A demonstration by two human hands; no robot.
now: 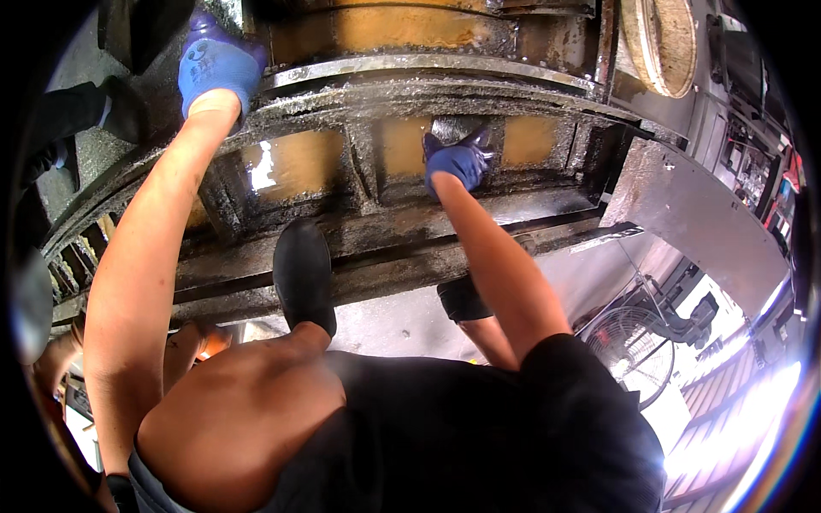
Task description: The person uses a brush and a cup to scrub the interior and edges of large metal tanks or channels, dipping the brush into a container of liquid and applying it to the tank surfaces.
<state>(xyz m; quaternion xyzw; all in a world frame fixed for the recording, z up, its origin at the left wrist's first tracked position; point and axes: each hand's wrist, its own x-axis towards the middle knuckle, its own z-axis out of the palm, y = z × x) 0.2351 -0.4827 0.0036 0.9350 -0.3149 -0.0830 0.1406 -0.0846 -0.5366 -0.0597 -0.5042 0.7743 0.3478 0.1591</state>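
Observation:
My left hand, in a blue glove with purple-coated fingers, bears on the far left of a large, dirty metal frame. Its fingers curl over the frame, and their tips are hidden. In a recess of the same frame, my right hand, gloved alike, reaches down against an ochre panel. Thumb and fingers spread apart there, beside a shiny grey patch whose nature I cannot make out. Another ochre panel with a bright white spot lies between my arms.
My dark shoe stands on the frame's near beam. At right are a flat grey metal plate and a caged fan. A round pale object hangs top right. Another person's dark shoe shows at left.

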